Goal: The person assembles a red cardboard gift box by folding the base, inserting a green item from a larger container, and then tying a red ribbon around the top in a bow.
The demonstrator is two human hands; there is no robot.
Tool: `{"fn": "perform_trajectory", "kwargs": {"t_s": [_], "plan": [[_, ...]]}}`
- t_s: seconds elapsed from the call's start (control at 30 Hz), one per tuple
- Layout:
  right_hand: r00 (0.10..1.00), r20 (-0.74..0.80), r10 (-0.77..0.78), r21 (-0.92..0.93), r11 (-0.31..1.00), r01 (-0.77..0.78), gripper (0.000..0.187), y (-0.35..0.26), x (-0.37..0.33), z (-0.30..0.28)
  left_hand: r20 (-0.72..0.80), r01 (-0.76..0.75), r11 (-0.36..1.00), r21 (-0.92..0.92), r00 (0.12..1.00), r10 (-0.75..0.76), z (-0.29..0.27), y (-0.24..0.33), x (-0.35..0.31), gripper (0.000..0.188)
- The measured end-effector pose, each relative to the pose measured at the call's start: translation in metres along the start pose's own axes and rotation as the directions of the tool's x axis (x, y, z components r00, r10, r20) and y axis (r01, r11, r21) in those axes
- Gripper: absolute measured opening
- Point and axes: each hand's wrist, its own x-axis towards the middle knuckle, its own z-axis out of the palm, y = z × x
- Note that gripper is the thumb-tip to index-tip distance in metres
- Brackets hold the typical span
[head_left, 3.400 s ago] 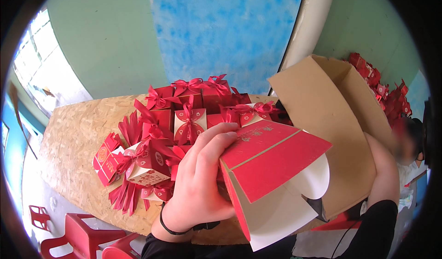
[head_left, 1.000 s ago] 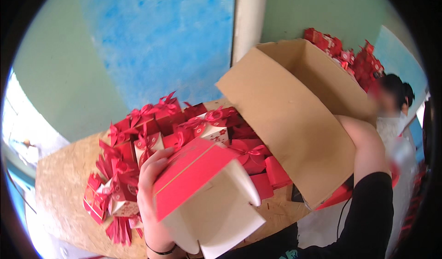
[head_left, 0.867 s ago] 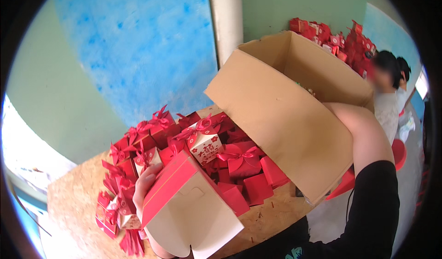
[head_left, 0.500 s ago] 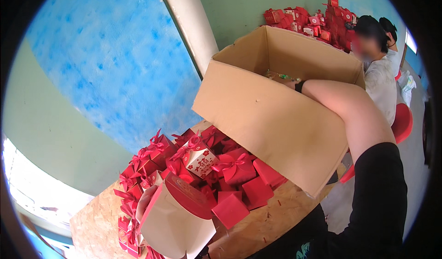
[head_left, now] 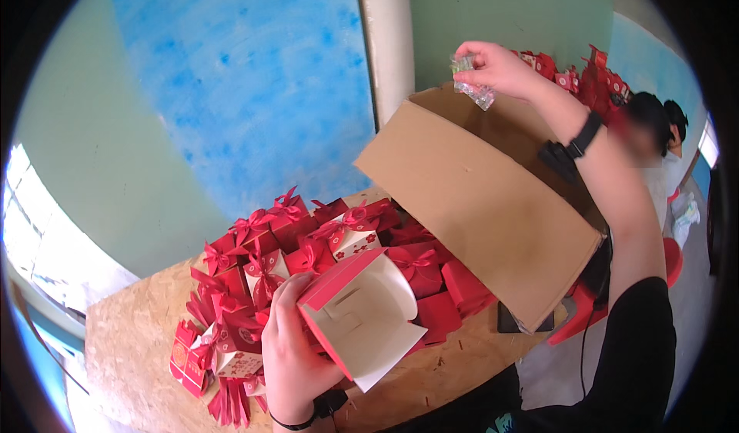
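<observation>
My left hand (head_left: 289, 356) grips a red gift box (head_left: 373, 321) from its left side; the box is tilted, its flaps up and its white inside showing. Over the far rim of a large brown carton (head_left: 469, 202), my right hand (head_left: 504, 70) pinches a small clear plastic packet (head_left: 477, 93) with a bit of green in it. What the packet holds is too small to make out. The carton's top is open, but its contents are hidden from here. Behind the held box lie several red gift boxes (head_left: 289, 229) tied with red ribbon bows.
Beneath the boxes is a chipboard table (head_left: 138, 317). A dark flat object (head_left: 523, 319) lies under the carton's near corner. More red boxes (head_left: 596, 79) are piled at the back right, near two seated people. A red stool (head_left: 568, 325) stands right of the table.
My right hand has come up out of the carton with the clear packet. My left hand has turned the gift box so its inside faces me. The view has swung to the right.
</observation>
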Motion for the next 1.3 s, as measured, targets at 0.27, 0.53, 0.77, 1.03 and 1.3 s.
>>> {"fn": "perform_trajectory", "kwargs": {"t_s": [0.27,0.53,0.77,1.03,1.3], "plan": [[0.856,0.258,-0.449,0.300,0.879,0.370,0.041,-0.164,-0.097,0.082,0.043,0.018,0.999,-0.029,0.999,-0.017,0.005,0.004,0.000,0.087],[0.612,0.425,-0.667,0.159,0.721,0.675,0.032,-0.213,-0.132,0.142,0.013,0.010,0.997,-0.080,1.000,-0.009,0.003,0.003,-0.002,0.086],[0.544,0.459,-0.703,-0.060,0.586,0.808,0.030,-0.207,-0.126,0.152,0.131,0.116,0.972,-0.206,0.987,-0.090,0.005,-0.001,0.002,0.085],[0.553,0.656,-0.513,-0.041,0.707,0.706,0.016,-0.217,-0.117,0.139,0.097,0.083,0.954,-0.289,0.994,-0.057,-0.003,-0.005,0.003,0.088],[0.461,0.684,-0.565,-0.055,0.590,0.805,0.023,-0.215,-0.114,0.144,0.108,0.097,0.945,-0.311,0.992,-0.066,-0.004,-0.006,0.003,0.082]]}}
